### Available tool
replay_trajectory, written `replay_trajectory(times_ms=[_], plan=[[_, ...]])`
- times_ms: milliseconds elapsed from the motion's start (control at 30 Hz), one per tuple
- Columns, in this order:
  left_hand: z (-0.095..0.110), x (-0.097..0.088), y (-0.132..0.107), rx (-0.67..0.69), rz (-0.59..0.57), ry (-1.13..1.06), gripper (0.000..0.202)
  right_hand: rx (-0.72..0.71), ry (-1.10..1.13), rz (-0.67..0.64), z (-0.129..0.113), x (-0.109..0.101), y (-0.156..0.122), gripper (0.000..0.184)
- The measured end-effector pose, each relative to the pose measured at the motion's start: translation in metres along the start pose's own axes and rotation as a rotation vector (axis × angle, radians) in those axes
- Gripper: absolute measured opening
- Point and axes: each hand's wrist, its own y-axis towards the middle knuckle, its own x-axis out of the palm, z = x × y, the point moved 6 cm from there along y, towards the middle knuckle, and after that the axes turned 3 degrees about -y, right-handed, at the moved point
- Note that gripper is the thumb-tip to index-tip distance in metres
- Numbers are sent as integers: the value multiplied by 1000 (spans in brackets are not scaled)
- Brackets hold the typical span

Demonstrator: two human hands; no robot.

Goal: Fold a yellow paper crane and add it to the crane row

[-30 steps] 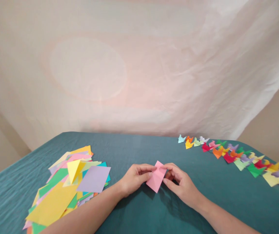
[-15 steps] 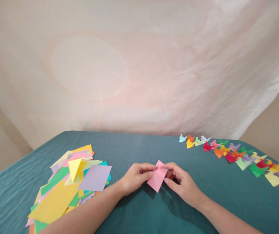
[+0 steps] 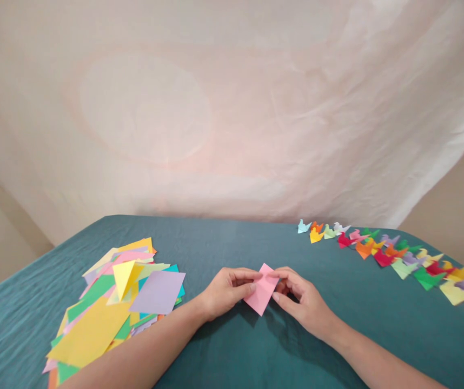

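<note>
A small pink sheet of origami paper (image 3: 261,294), with faint crease lines on it, is held just above the table between both hands. My left hand (image 3: 230,292) pinches its left edge, thumb on the near face and fingers behind the top. At the right corner, the fingers of my right hand (image 3: 299,294) touch the paper, and the thumb lies close to the right edge. Both hands have curled fingers; the fingertips behind the sheet are hidden.
On the left lies a heap of coloured paper squares (image 3: 90,332), with a lilac sheet (image 3: 158,292) on its right side and a folded yellow piece (image 3: 124,279) on top. Several folded paper birds (image 3: 384,258) line the right edge of the green-covered table (image 3: 216,240).
The right thumb has shifted slightly at the paper's right edge. The pink sheet stays in both hands, almost unmoved; the whole view has shifted a little.
</note>
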Motion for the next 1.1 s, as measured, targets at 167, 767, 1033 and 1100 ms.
replay_trajectory(times_ms=[167, 767, 1033, 1100], plan=[[1, 1, 0, 12, -10, -4, 38, -2, -3, 8, -2, 0, -1, 23], [-2, 1, -1, -19, 27, -89, 36, -31, -65, 43, -2, -7, 0, 16], [-2, 3, 0, 16, 32, -101, 31, -27, -61, 35, -7, -6, 0, 16], [-1, 3, 0, 34, 31, -82, 28, -21, -58, 37, -8, -6, 0, 16]])
